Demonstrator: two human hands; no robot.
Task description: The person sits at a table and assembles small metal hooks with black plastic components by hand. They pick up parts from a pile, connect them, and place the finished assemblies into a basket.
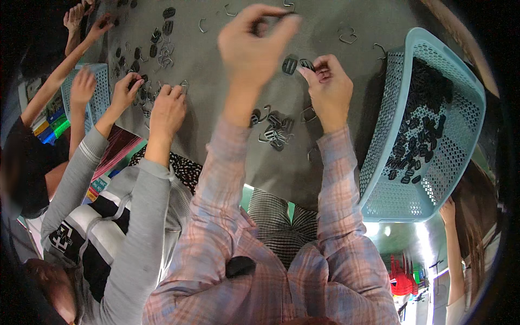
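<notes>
My right hand [331, 89] pinches a black slotted buckle [307, 65] between thumb and fingers, just above the grey table. Beside it, to the left, lies another black buckle [290, 65]. Farther out and to the left, my left hand [259, 46] is raised and smeared by motion. Its thumb and fingers come together around something dark that I cannot make out. Between my forearms sits a small pile of black buckles [277, 131] mixed with bent metal wire hooks [268, 137].
On the right stands a large light-blue plastic basket [374, 146] holding many black buckles [420, 141]. Loose wire hooks [348, 37] lie at the far side. To the left, a co-worker's hands [167, 111] handle parts among scattered buckles and hooks; another blue basket [100, 89] stands beyond.
</notes>
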